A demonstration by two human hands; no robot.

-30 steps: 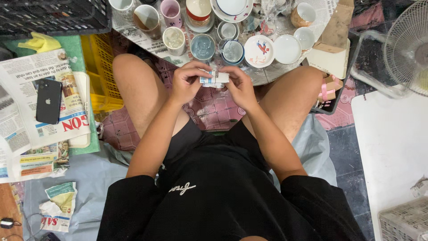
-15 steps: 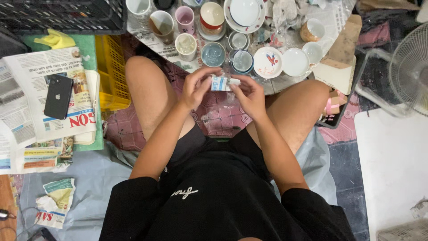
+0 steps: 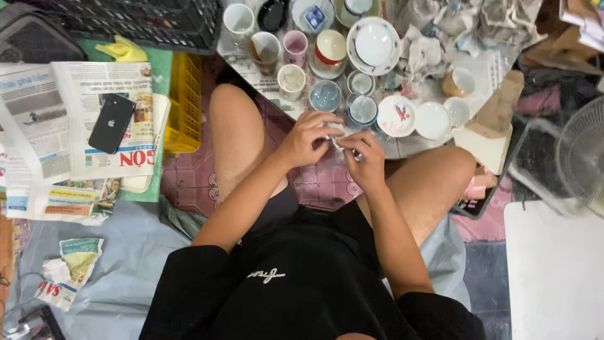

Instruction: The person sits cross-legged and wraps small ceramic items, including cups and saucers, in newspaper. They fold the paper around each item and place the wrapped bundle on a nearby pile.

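Since 0.5 s ago the small pale item (image 3: pixel 338 142) has sunk into the fingers; earlier it showed as a flat blue-white piece, now it's mostly hidden, kind unclear. It sits between both hands, above the pink floor tiles between the knees. Left hand (image 3: pixel 308 138) curls over and pinches its near end; right hand (image 3: pixel 365 160) pinches the other, so each braces the other's pull. Just beyond: 2 small bowls (image 3: pixel 345 101), bird saucer (image 3: pixel 396 115), cups on newspaper, close to the knuckles. Phone (image 3: pixel 111 123) lies well off left, fan (image 3: pixel 582 157) right.
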